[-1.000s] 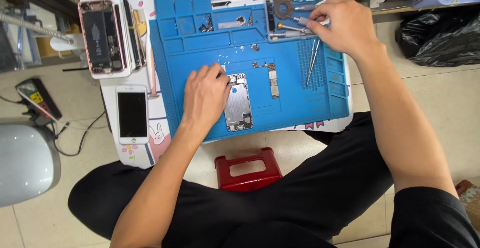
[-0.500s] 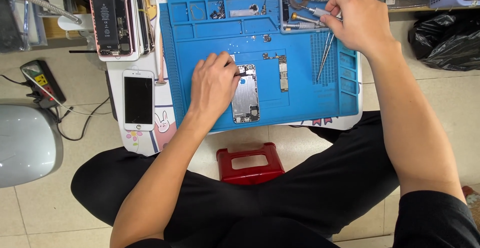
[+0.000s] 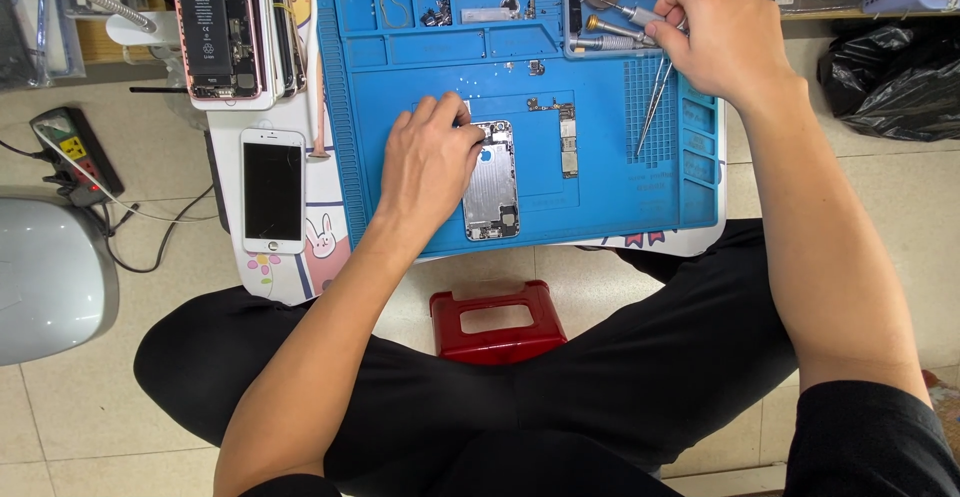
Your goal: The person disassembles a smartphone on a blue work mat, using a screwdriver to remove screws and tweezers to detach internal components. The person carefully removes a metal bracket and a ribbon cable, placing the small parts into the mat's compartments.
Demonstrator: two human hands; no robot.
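A silver phone rear housing [image 3: 492,182] lies on the blue repair mat [image 3: 600,197]. My left hand [image 3: 428,162] rests on the mat with its fingertips on the housing's upper left edge. My right hand [image 3: 722,35] is at the mat's top right tray, fingers closed around a small screwdriver [image 3: 632,13] among other screwdrivers. A narrow circuit board [image 3: 568,143] lies right of the housing. Tweezers [image 3: 652,107] lie on the mat below my right hand.
A white phone [image 3: 273,191] lies face up left of the mat. Opened phones [image 3: 217,29] stand at top left. A red stool [image 3: 497,321] sits between my legs. A power strip [image 3: 75,152], a grey device [image 3: 45,277] and a black bag [image 3: 890,77] lie on the floor.
The view has shifted slightly, so the mat sits a little lower in frame. My right hand stays at the screwdriver tray; my left hand keeps resting on the housing.
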